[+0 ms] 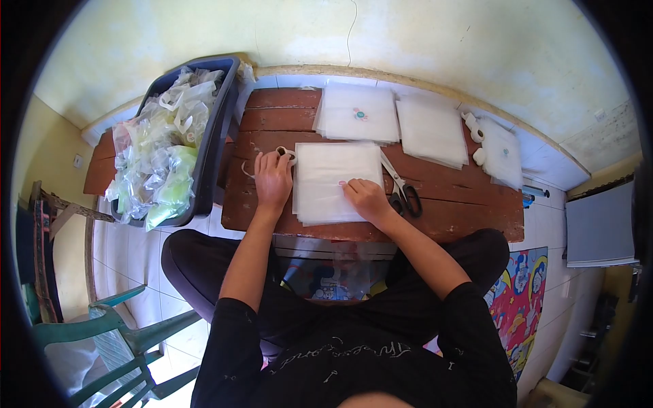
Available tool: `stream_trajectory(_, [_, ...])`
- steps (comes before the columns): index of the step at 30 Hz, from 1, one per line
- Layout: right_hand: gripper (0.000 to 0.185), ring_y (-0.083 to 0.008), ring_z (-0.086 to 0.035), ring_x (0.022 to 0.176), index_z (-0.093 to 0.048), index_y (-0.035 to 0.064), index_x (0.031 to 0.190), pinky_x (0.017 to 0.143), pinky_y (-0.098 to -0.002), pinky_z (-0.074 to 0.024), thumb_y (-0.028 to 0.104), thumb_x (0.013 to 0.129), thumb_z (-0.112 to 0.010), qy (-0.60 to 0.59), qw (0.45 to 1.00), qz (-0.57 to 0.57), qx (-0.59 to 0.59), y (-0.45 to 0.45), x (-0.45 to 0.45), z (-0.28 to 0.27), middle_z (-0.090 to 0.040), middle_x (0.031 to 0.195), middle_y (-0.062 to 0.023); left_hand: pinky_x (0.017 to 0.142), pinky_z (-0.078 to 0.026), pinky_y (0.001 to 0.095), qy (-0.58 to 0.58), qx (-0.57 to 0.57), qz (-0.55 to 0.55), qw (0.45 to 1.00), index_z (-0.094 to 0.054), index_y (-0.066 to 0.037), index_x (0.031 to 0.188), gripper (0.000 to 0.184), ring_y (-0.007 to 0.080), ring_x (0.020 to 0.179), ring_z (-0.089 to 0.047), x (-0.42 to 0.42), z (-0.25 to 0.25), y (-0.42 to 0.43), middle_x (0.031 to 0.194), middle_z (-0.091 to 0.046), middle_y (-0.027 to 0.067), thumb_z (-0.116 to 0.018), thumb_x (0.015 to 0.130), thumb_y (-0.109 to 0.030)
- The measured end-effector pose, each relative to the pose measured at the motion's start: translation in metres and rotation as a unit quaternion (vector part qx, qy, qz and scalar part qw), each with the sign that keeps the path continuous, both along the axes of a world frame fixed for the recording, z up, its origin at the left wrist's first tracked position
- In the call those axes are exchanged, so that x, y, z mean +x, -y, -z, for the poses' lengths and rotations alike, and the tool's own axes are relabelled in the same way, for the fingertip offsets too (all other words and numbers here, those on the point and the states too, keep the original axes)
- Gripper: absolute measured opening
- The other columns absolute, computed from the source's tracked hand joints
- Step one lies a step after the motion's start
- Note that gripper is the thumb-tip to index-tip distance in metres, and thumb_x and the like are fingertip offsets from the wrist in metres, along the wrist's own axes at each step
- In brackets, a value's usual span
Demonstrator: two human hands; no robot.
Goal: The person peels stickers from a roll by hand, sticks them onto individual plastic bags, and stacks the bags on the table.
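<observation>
A stack of clear plastic sheets or bags (326,204) lies in front of me on the low brown wooden table (272,126). My left hand (273,180) is at its left edge, fingers bent and closed on a small white roll (291,156); a thin pale strip curls to the left of the hand. Over the stack's right half, my right hand (368,200) has its fingers pressed together beside a small pinkish mark. What those fingers hold, if anything, is too small to tell. Black-handled scissors (405,194) lie open just right of the stack.
More plastic stacks (357,112) (432,129) (502,153) lie along the table's back and right, with white rolls (474,128) between two. A dark tub (216,139) full of crumpled plastic stands left. A green chair (146,333) is at lower left, a colourful mat (520,292) at right.
</observation>
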State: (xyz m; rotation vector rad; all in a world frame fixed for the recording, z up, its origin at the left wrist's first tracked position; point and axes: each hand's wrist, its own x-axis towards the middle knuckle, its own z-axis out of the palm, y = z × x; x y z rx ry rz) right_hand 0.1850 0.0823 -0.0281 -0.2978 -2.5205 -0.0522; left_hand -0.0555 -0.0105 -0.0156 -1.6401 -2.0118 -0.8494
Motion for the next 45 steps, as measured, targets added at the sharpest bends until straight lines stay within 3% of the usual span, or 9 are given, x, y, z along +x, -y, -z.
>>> stream_trajectory(4, [0.007,-0.0190,-0.060,0.069,-0.061,0.0027,0.086,0.063,-0.0313,-0.0505,0.008,0.082,-0.061,0.007,1.000,-0.009,0.012,0.000,0.002,0.002,-0.056,0.076,-0.0061,0.096,-0.047,0.0458,-0.004,0.041,0.025,0.999,-0.066,-0.005,0.100,0.019,0.0311,0.100,-0.061,0.016,-0.011,-0.002,0.103,-0.064,0.0124,-0.068,0.081,-0.009])
stream_trajectory(6, [0.007,-0.0189,-0.060,0.070,-0.061,0.0028,0.086,0.063,-0.0314,-0.0503,0.008,0.082,-0.061,0.010,1.000,-0.012,0.016,0.000,0.002,0.003,-0.056,0.076,-0.0060,0.096,-0.047,0.0428,0.108,-0.015,0.169,0.980,-0.066,-0.005,0.103,0.024,0.0331,0.105,-0.059,0.026,0.000,-0.004,0.110,-0.064,0.0132,-0.070,0.080,-0.009])
stream_trajectory(9, [0.007,-0.0192,-0.060,0.070,-0.061,0.0032,0.085,0.063,-0.0317,-0.0504,0.009,0.082,-0.061,0.006,1.000,-0.012,0.019,-0.001,0.001,0.005,-0.056,0.076,-0.0059,0.096,-0.047,0.0407,0.160,-0.108,0.281,0.940,-0.066,-0.005,0.103,0.025,0.0326,0.109,-0.058,0.050,0.002,-0.004,0.117,-0.062,0.0133,-0.071,0.079,-0.009])
stream_trajectory(21, [0.011,-0.0214,-0.060,0.073,-0.062,0.0016,0.088,0.067,-0.0335,-0.0530,0.009,0.081,-0.058,0.039,0.999,-0.011,-0.022,0.002,-0.002,-0.001,-0.056,0.079,-0.0071,0.097,-0.045,0.0410,0.102,-0.148,0.250,0.952,-0.072,-0.014,0.111,0.029,0.0291,0.112,-0.056,0.059,0.010,-0.005,0.122,-0.061,0.0115,-0.068,0.082,-0.015])
stream_trajectory(27, [0.017,-0.0267,-0.063,0.083,-0.063,0.0005,0.091,0.068,-0.0376,-0.0532,0.014,0.082,-0.066,0.053,0.982,0.010,-0.179,0.001,0.009,-0.014,-0.060,0.086,-0.0098,0.098,-0.044,0.0415,0.099,-0.130,0.237,0.958,-0.070,-0.013,0.110,0.028,0.0303,0.114,-0.055,0.058,0.014,-0.003,0.123,-0.060,0.0120,-0.069,0.082,-0.016])
stream_trajectory(32, [0.041,-0.0374,-0.060,0.098,-0.056,0.0001,0.110,0.082,-0.0449,-0.0506,0.020,0.079,-0.074,-0.004,0.915,0.275,-0.295,-0.018,0.020,-0.029,-0.057,0.106,-0.0186,0.100,-0.041,0.0413,0.117,-0.107,0.207,0.965,-0.068,-0.013,0.111,0.029,0.0307,0.118,-0.053,0.058,0.019,0.003,0.125,-0.059,0.0119,-0.070,0.083,-0.020])
stream_trajectory(35, [0.049,-0.0394,-0.060,0.096,-0.054,0.0008,0.114,0.085,-0.0448,-0.0490,0.021,0.076,-0.077,-0.011,0.910,0.288,-0.297,-0.025,0.025,-0.016,-0.056,0.111,-0.0204,0.101,-0.040,0.0414,0.121,-0.123,0.205,0.963,-0.067,-0.013,0.111,0.030,0.0301,0.120,-0.051,0.060,0.023,0.002,0.126,-0.058,0.0115,-0.070,0.083,-0.022])
stream_trajectory(39, [0.055,-0.0381,-0.061,0.095,-0.054,-0.0015,0.117,0.085,-0.0444,-0.0489,0.018,0.072,-0.079,-0.038,0.898,0.301,-0.318,-0.023,0.019,-0.014,-0.058,0.107,-0.0205,0.102,-0.039,0.0419,0.126,-0.128,0.209,0.962,-0.067,-0.013,0.111,0.030,0.0303,0.121,-0.051,0.061,0.021,0.002,0.126,-0.058,0.0118,-0.070,0.083,-0.024])
stream_trajectory(45, [0.055,-0.0254,-0.065,0.081,-0.056,-0.0028,0.118,0.072,-0.0360,-0.0518,0.007,0.069,-0.079,-0.083,0.848,0.295,-0.431,-0.028,0.021,-0.018,-0.065,0.089,-0.0159,0.103,-0.038,0.0421,0.134,-0.128,0.205,0.961,-0.067,-0.012,0.110,0.030,0.0307,0.121,-0.051,0.062,0.019,0.003,0.127,-0.057,0.0129,-0.070,0.084,-0.025])
